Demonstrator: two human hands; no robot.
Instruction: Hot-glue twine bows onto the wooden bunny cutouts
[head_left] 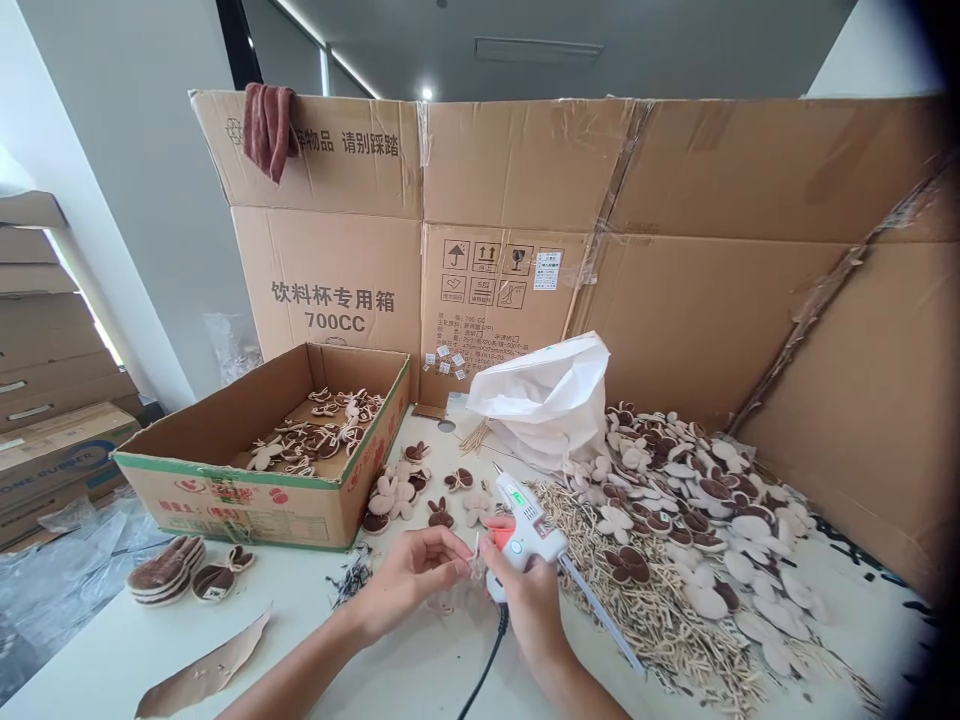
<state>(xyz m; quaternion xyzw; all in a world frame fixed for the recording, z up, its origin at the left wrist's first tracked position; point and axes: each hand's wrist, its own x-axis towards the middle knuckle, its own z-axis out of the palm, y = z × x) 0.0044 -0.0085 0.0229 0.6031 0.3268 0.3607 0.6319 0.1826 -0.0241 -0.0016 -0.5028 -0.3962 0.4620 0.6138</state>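
My right hand [534,595] is wrapped round a white hot glue gun [534,528], its nozzle pointing up and away and a clear glue stick [604,615] jutting from its back end. My left hand [414,578] pinches a small pale piece [476,562], perhaps a bit of cord or felt, and the right thumb and fingertip are close beside it. Fingers partly cover that piece. Just beyond the hands lie a brown bunny-shaped felt piece [440,514] and a pale one [477,507]. The gun's black cable [487,665] runs toward me.
An open cardboard box [247,510] with finished-looking pieces stands at left. Short beige cords [645,620] and felt shapes [690,500] pile at right, behind them a white bag [547,400]. Stacked felt pieces [165,572] and torn cardboard [206,668] lie at near left. Cardboard walls [517,170] close the back.
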